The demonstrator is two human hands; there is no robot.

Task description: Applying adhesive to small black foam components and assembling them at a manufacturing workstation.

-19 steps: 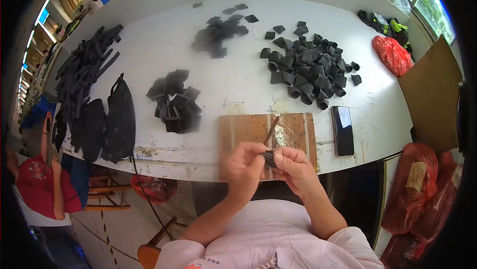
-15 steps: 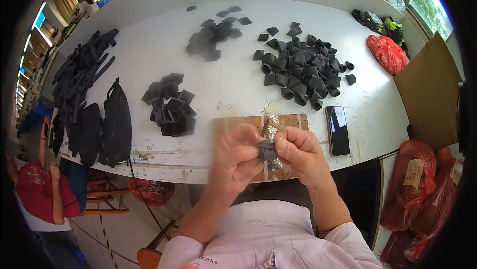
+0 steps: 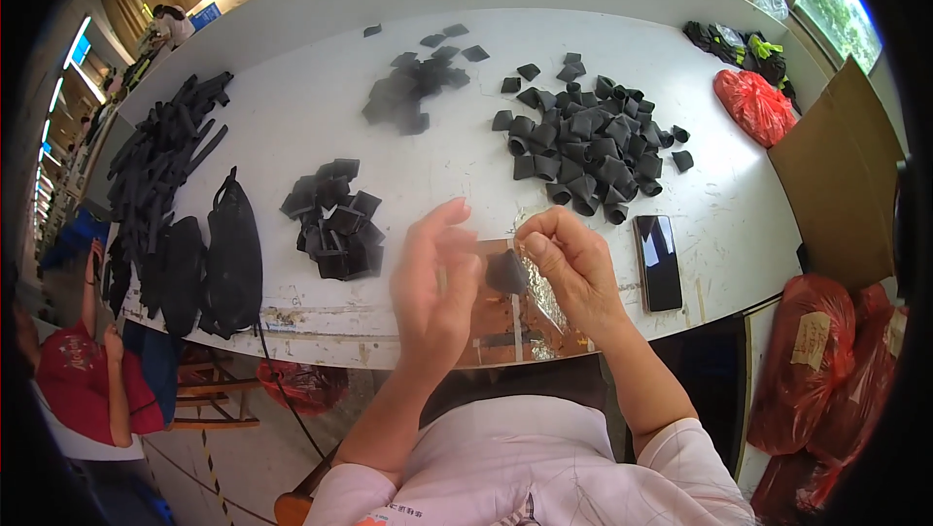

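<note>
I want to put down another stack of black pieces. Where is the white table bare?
Bare: between the small black pile and the big pile of curled pieces, and past the phone toward the red bag. Crowded: the left edge with long strips, and around both hands.

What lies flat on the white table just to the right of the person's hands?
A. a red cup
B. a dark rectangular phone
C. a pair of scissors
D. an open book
B: a dark rectangular phone lies flat on the white table, just right of the right hand.
</note>
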